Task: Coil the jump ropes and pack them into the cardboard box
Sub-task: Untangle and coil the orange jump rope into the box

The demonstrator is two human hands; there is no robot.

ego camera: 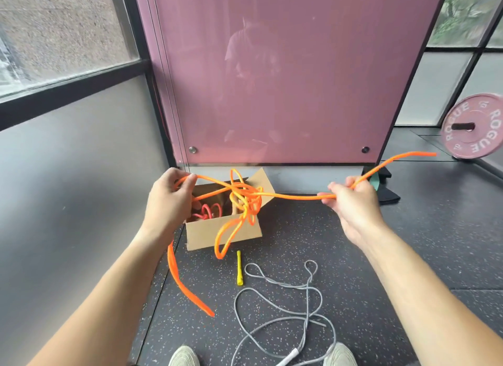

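Observed at centre frame: orange jump rope (246,199), stretched across between both hands, with a tangled knot of loops at its middle.

Centre-left: left hand (170,202), fingers curled round the rope, thumb and forefinger pinching it at the top of the hand. Below that wrist, one orange tail hanging down towards the lower left (blurred).

Centre-right: right hand (353,202), fingers narrowed to a pinch on the rope. Beyond it, the other tail running up and right towards the frame edge.

Directly behind and below the knot: cardboard box (215,233), open-topped, standing on the dark speckled floor (353,284), one flap raised at its right. One long orange loop hanging in front of the box's front wall. Inside the box, partly hidden by the left hand: a red rope (208,211).

Just below the box: a yellow handle (239,269), lying flat on the floor.

Lower centre: grey jump rope (307,292), sprawled loose and uncoiled on the floor, with a white handle (291,356) at the bottom edge between two pale shoes (183,356).

Upper centre: pink panel (272,79) standing behind the box. Right edge: pink weight plate (473,126), upright.
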